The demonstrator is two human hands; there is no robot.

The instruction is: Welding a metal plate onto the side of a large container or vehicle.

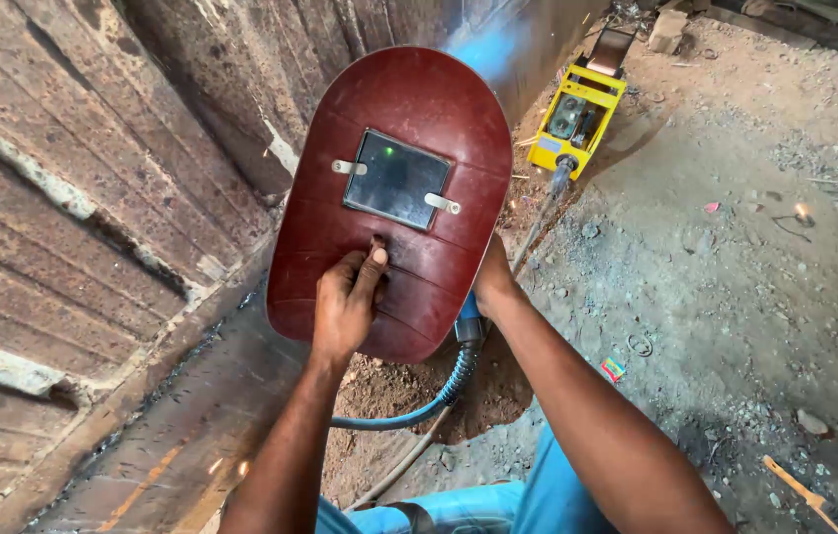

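Observation:
My left hand [348, 297] grips the handle on the back of a dark red welding hand shield [409, 109] and holds it up before me. The shield has a dark rectangular viewing glass [395, 180] with a small green glint in it. My right hand [491, 282] reaches behind the shield's right edge and is mostly hidden; what it holds cannot be seen. A blue-sleeved cable [439, 396] runs from under the shield near that hand. Bluish smoke and glow [486, 47] rise above the shield's top.
A rusty ribbed metal wall [93, 198] fills the left. A yellow welding machine [577, 114] stands on the dirt ground [736, 297] beyond the shield, with a dark cable [538, 222] leading from it. Small debris and stones lie scattered on the right.

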